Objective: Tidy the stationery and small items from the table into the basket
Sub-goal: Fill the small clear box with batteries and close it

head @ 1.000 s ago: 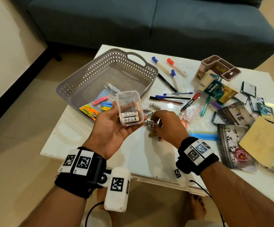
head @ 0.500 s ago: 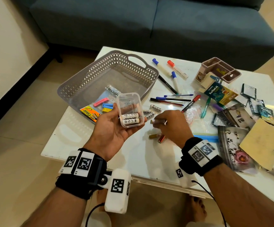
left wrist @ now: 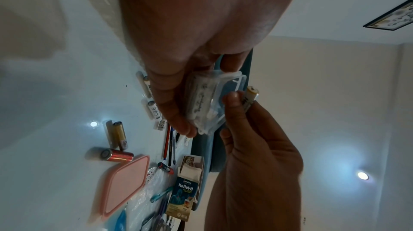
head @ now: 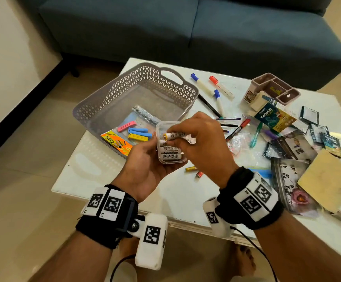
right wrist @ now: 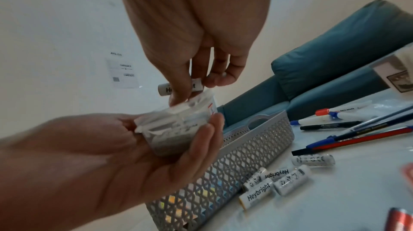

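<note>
Sofa [head: 185,27] in dark blue fills the far side of the room, with a white table [head: 171,192] in front of it carrying the clutter. Toward the table's far left corner sits a grey lattice basket [head: 108,102], already holding pink, blue and yellow clips [head: 138,133] and an orange packet [head: 116,141]. To the right of the basket lie whiteboard markers [head: 203,85] and several pens [head: 229,125], then a brown desk organiser [head: 275,87] at the far right with a green Koflet-H box [head: 274,118] just in front of it, and photo sleeves [head: 291,178] with a tan envelope [head: 328,180] along the right edge.

Above the near edge of the basket, the left hand [head: 145,165] cups a small clear plastic container [head: 171,152], fingers curled under and around it; white batteries lie stacked inside. The right hand [head: 204,147] pinches one white battery [head: 177,136] between thumb and fingertips, held level right at the container's open top.

Loose white batteries [right wrist: 288,180] marked Heybright rest on the table beside the basket wall, as the right wrist view shows. A gold battery [head: 191,168] and a red battery [head: 199,174] lie near the table's front, just below the hands, and the left wrist view shows a pink lid [left wrist: 125,187] flat beside them.
</note>
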